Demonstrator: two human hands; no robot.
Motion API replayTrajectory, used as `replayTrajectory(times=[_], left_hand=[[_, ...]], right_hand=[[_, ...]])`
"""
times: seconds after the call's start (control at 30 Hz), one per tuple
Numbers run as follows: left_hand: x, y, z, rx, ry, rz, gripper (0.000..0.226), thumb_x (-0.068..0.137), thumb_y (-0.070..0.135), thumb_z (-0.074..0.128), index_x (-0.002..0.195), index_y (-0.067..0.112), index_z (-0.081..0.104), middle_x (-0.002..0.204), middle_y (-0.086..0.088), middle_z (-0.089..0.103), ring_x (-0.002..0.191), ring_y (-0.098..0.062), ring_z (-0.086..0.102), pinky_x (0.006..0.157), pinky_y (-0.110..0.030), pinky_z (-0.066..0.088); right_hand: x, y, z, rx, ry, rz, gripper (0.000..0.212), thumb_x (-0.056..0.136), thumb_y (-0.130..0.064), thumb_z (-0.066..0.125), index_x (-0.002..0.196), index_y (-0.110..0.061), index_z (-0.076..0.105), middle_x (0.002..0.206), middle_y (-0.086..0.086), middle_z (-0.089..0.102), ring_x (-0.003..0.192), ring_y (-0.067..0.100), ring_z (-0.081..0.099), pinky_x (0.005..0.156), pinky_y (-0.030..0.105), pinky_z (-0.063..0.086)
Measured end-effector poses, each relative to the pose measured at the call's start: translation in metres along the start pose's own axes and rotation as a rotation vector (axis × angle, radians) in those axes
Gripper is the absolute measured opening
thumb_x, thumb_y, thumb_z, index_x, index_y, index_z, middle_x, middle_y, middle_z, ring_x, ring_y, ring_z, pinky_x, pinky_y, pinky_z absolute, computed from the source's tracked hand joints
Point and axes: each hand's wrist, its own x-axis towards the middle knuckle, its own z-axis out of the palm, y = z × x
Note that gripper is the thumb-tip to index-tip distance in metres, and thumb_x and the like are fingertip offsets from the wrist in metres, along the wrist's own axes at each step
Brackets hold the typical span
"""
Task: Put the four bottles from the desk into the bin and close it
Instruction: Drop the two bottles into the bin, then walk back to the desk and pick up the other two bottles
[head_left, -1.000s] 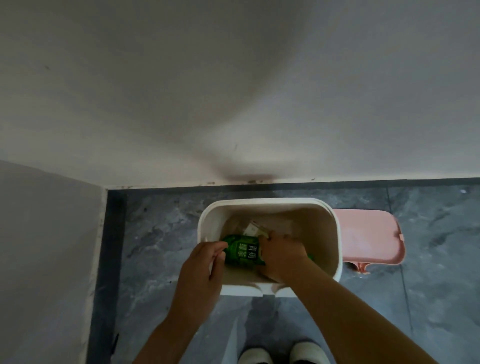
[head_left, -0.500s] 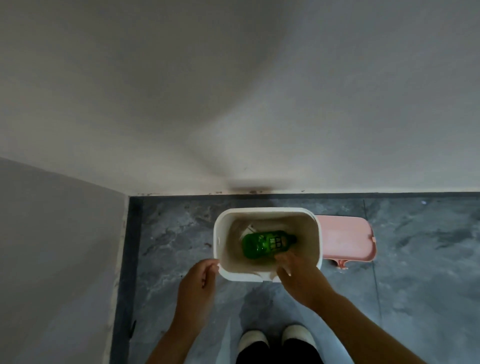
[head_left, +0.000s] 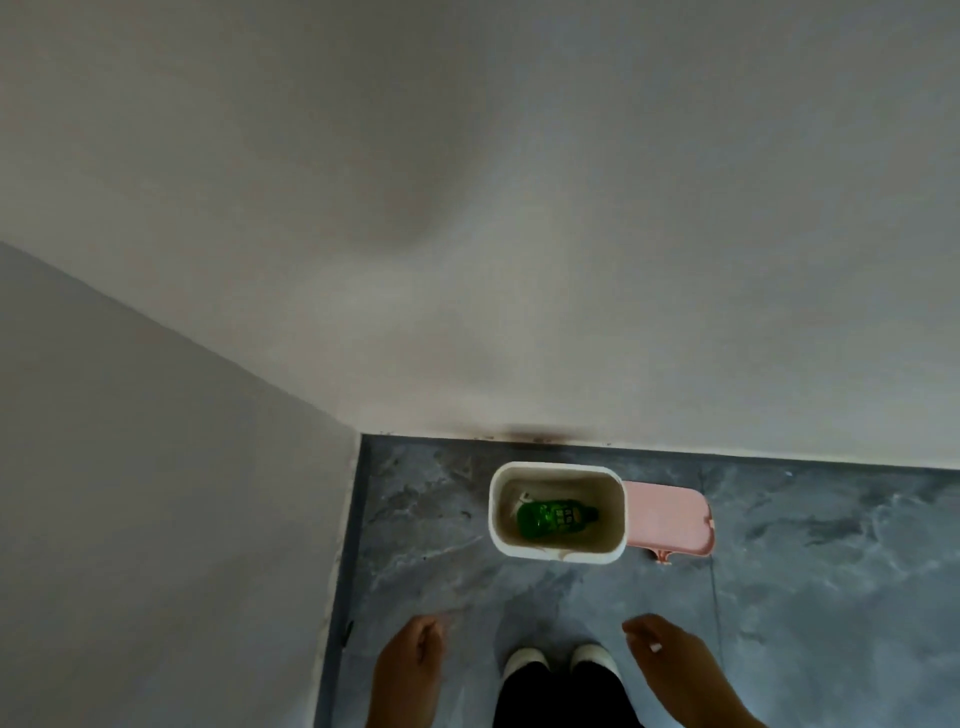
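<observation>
A white bin (head_left: 558, 556) stands open on the grey floor against the wall. Its pink lid (head_left: 666, 519) hangs flipped out to the right. Inside lies a green bottle (head_left: 555, 517) on its side, with a bit of white paper (head_left: 521, 500) behind it. My left hand (head_left: 411, 665) and my right hand (head_left: 670, 656) hover low in the view, well short of the bin, both empty with loosely curled fingers. No other bottles or desk are in view.
A white wall (head_left: 519, 260) runs behind the bin and a second wall (head_left: 156, 493) closes off the left side, forming a corner. My white shoes (head_left: 558, 662) stand on the grey marbled floor (head_left: 805, 571) just short of the bin.
Both hands have let go of the green bottle, left it in the bin and pulled back towards me. The view has risen, so the bin looks smaller and farther.
</observation>
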Motion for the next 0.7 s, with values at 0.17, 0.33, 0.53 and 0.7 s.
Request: replayTrajectory(times=[0.17,0.33,0.53,0.7], left_hand=[[-0.059,-0.004,-0.048,-0.083,-0.152,-0.045,0.036,0.089,0.038,0.039,0.064,0.061,0.054,0.062,-0.012,0.052,0.094,-0.015,0.05,0.072,-0.021,0.045],[-0.12,-0.018,-0.079,-0.111,-0.104,-0.151,0.034,0.092,0.009,0.049,0.063,0.024,0.057,0.079,-0.018,0.061,0.078,-0.027,0.061,0.083,-0.039,0.05],[-0.198,-0.031,-0.081,-0.167,-0.028,-0.154,0.018,0.093,0.012,0.045,0.084,0.017,0.06,0.083,-0.01,0.062,0.072,-0.023,0.058,0.073,-0.03,0.044],[-0.257,-0.06,-0.053,-0.337,0.126,-0.214,0.02,0.093,0.005,0.043,0.082,0.01,0.059,0.079,-0.013,0.059,0.063,-0.025,0.054,0.052,-0.014,0.045]], right_hand=[[-0.069,-0.007,-0.022,0.01,0.012,0.048,0.026,0.092,-0.024,0.052,0.114,-0.014,0.062,0.119,0.01,0.066,0.107,0.022,0.063,0.094,0.024,0.044],[-0.13,0.015,-0.055,0.136,0.012,0.078,0.02,0.089,-0.008,0.056,0.103,0.002,0.065,0.099,0.023,0.068,0.08,0.033,0.065,0.062,0.028,0.042],[-0.177,0.052,-0.089,0.213,-0.016,0.166,0.018,0.09,-0.006,0.054,0.096,0.008,0.063,0.075,0.017,0.061,0.058,0.025,0.055,0.053,0.027,0.035],[-0.194,0.077,-0.115,0.124,-0.075,0.139,0.015,0.091,-0.006,0.053,0.084,0.002,0.063,0.071,0.016,0.061,0.06,0.026,0.055,0.054,0.027,0.035]])
